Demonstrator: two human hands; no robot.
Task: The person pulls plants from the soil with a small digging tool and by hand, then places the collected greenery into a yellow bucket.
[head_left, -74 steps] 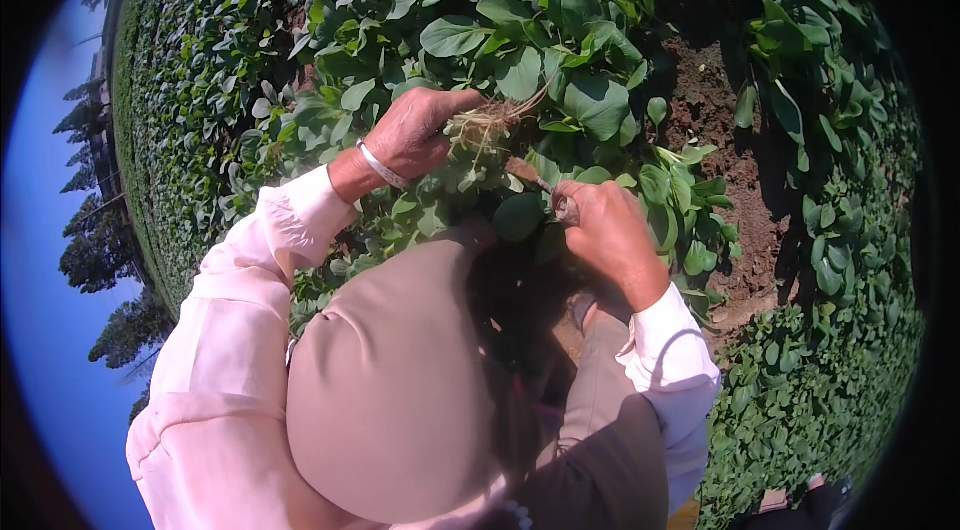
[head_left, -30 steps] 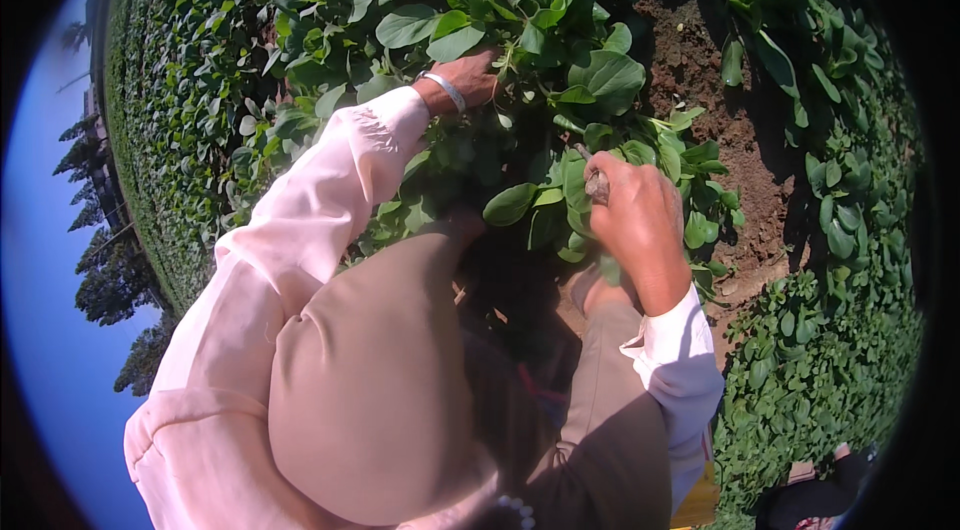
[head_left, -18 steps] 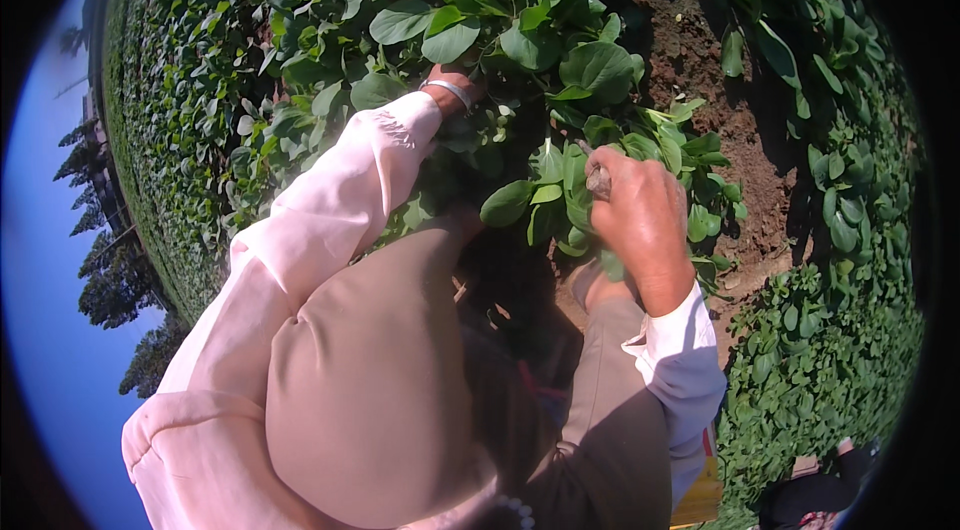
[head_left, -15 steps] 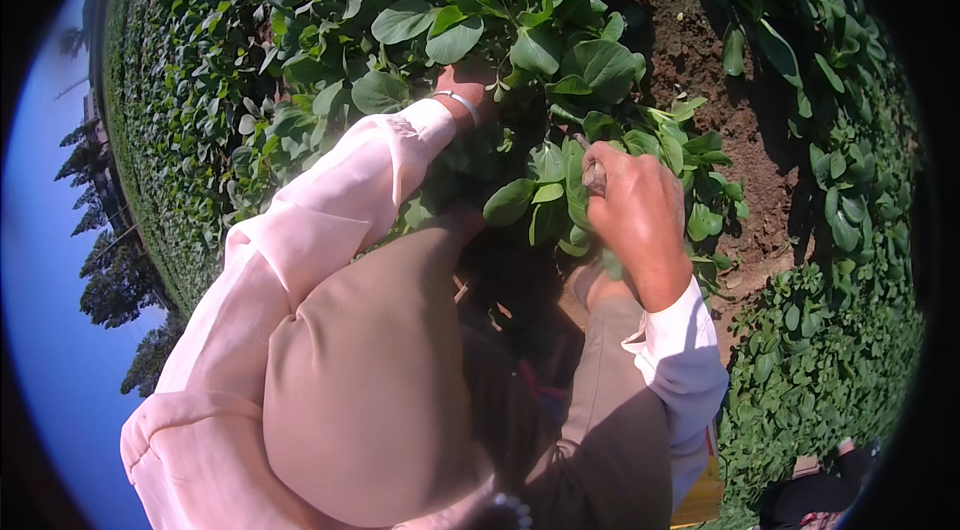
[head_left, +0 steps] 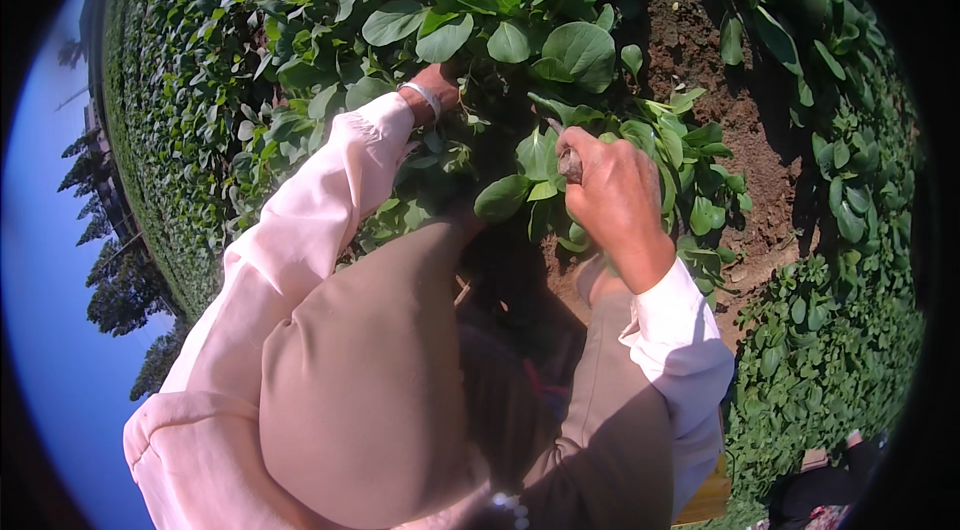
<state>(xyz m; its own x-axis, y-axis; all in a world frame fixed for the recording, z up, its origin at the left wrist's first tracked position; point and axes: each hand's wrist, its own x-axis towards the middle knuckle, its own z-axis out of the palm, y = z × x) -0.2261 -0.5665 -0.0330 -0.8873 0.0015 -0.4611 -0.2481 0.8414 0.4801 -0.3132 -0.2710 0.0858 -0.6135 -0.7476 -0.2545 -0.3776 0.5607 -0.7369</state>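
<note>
My left hand (head_left: 437,87) reaches in among the leafy green plants (head_left: 445,35), a pale bracelet on its wrist. Leaves and shadow hide its fingers, so I cannot see what they hold. Closer to me and to the right, my right hand (head_left: 618,192) is closed round the worn handle (head_left: 570,167) of a small cutting tool that looks like a knife. A short piece of its metal (head_left: 555,127) shows past my fist, pointing up and left toward the stems. Broad leaves (head_left: 538,156) hang just left of this hand.
Bare brown soil (head_left: 745,145) runs between the plant rows on the right. My bent knees (head_left: 365,380) are close below my hands. A yellow thing (head_left: 708,498) shows beside my right sleeve. At the lower right is part of another person (head_left: 825,490). Trees (head_left: 125,290) line the left.
Both hands have shifted slightly left, and the right one has also risen a little with the knife. Leaves near the left hand have moved.
</note>
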